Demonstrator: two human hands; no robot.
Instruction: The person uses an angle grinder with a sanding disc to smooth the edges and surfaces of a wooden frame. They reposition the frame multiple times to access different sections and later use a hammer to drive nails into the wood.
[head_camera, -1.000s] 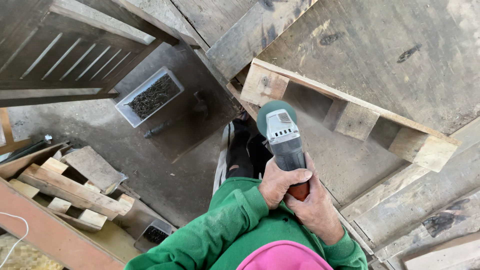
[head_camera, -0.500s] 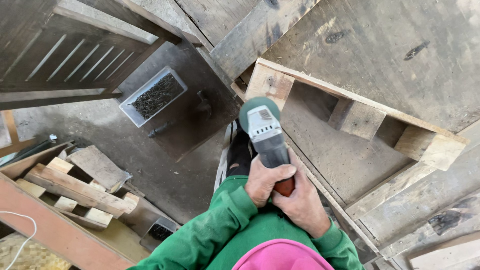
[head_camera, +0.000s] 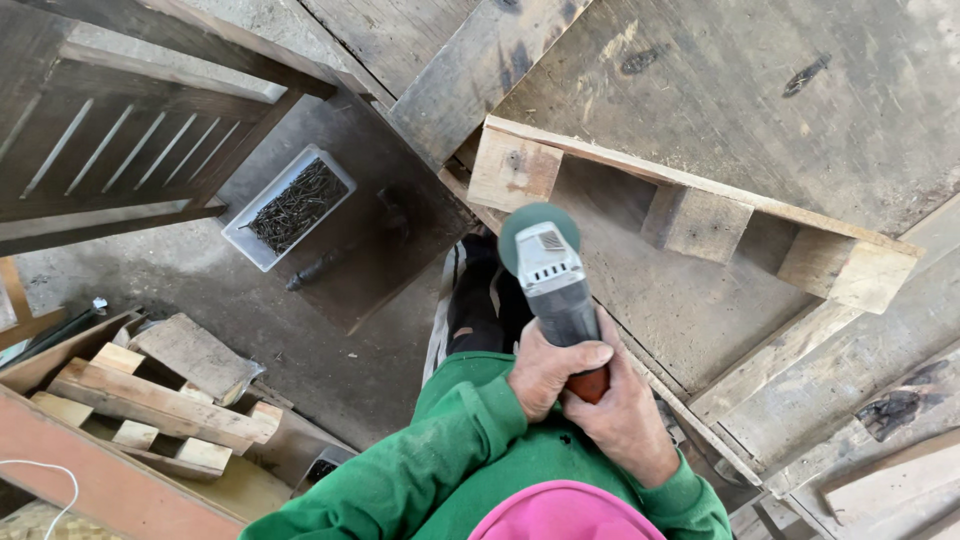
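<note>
Both my hands hold a grey angle grinder (head_camera: 550, 275) with a green disc guard at its front and a red rear grip. My left hand (head_camera: 545, 370) wraps the body from the left, thumb across the top. My right hand (head_camera: 625, 420) grips the red end from the right. The grinder head hovers just left of a wooden pallet (head_camera: 700, 215) that lies tilted in front of me, close to its corner block (head_camera: 515, 165). Green sleeves cover both my arms. Whether the disc touches the wood I cannot tell.
A white tray (head_camera: 290, 205) of dark nails sits on a dark board on the concrete floor to the left. Another pallet (head_camera: 150, 400) and wood scraps lie at lower left. A slatted wooden frame (head_camera: 110, 140) stands at upper left. Planks lie at lower right.
The grinder and both hands have shifted left, from over the pallet's inner board to beside its corner block. The grip is unchanged.
</note>
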